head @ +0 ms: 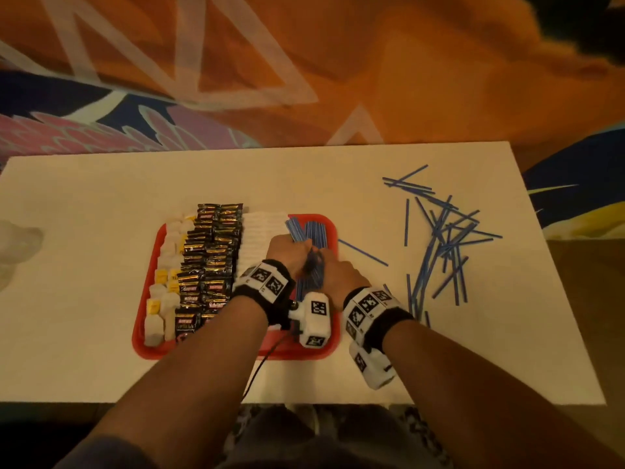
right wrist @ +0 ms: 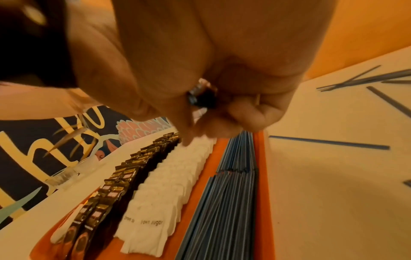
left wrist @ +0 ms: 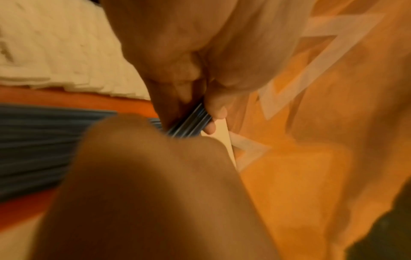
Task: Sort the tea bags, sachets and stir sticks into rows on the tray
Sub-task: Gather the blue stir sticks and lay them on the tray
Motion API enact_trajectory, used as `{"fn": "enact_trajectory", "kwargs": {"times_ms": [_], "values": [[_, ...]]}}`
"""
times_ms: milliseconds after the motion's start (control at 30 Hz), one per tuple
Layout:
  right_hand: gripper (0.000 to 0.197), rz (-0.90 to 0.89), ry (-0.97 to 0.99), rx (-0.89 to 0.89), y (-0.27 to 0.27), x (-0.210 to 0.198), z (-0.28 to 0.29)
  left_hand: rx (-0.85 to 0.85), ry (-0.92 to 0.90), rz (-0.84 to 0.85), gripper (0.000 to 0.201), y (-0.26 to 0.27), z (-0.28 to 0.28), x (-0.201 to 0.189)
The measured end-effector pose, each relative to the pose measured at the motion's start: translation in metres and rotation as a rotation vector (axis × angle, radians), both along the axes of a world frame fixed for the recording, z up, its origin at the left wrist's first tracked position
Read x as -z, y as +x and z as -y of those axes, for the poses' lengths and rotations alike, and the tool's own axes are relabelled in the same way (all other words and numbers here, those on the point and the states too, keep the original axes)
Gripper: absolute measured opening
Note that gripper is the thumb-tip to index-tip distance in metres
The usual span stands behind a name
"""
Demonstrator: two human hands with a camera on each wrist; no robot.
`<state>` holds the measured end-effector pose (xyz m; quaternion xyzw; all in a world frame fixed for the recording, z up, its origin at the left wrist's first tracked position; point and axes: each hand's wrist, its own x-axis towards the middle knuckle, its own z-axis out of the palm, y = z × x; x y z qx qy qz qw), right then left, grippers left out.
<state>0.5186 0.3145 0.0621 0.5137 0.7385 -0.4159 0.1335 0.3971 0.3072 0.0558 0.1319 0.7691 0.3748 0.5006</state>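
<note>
A red tray (head: pixel 297 350) holds rows of white and yellow tea bags (head: pixel 165 292), black coffee sachets (head: pixel 209 258), white sugar sachets (head: pixel 257 238) and blue stir sticks (head: pixel 313 231). Over the stick row my left hand (head: pixel 297 253) and right hand (head: pixel 333 269) meet, and both grip one small bundle of blue sticks (head: pixel 313 265). The left wrist view shows fingers pinching that bundle (left wrist: pixel 191 121). Its ends (right wrist: pixel 201 98) poke out of my curled right fist in the right wrist view, above the stick row (right wrist: pixel 227 202).
Several loose blue sticks (head: pixel 443 245) lie scattered on the white table (head: pixel 84 231) right of the tray, and a single stick (head: pixel 362 252) lies beside its rim. A clear cup (head: pixel 17 245) stands at the table's left edge. Patterned orange carpet lies beyond the table.
</note>
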Motion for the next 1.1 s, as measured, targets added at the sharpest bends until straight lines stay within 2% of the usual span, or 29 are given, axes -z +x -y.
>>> {"fn": "enact_trajectory", "kwargs": {"times_ms": [167, 300, 467, 600, 700, 867, 933, 1033, 1100], "values": [[0.067, -0.050, -0.045, 0.029, 0.021, 0.017, -0.012, 0.390, -0.227, -0.389, 0.017, -0.024, -0.036, 0.018], [0.062, 0.024, -0.069, 0.086, 0.035, 0.037, -0.020, 0.547, -0.369, -0.500, 0.012, -0.028, -0.056, 0.029], [0.059, 0.053, -0.083, 0.131, 0.045, 0.053, -0.028, 0.604, -0.453, -0.581, 0.032, -0.032, -0.067, 0.051], [0.058, 0.047, -0.104, 0.144, 0.045, 0.062, -0.031, 0.644, -0.448, -0.595, 0.028, -0.032, -0.069, 0.060], [0.054, 0.039, -0.050, 0.131, 0.041, 0.063, -0.033, 0.648, -0.426, -0.619, 0.044, -0.030, -0.065, 0.063], [0.034, -0.032, 0.164, -0.071, 0.024, 0.053, -0.039, 0.612, -0.380, -0.673, 0.047, -0.028, -0.056, 0.066], [0.033, -0.064, 0.234, -0.172, 0.013, 0.053, -0.043, 0.600, -0.340, -0.696, 0.042, -0.029, -0.049, 0.064], [0.035, -0.063, 0.305, -0.305, -0.005, 0.055, -0.048, 0.605, -0.233, -0.750, 0.021, -0.027, -0.036, 0.059], [0.035, -0.019, 0.345, -0.379, -0.014, 0.059, -0.048, 0.686, -0.150, -0.791, 0.010, -0.028, -0.028, 0.060]]}}
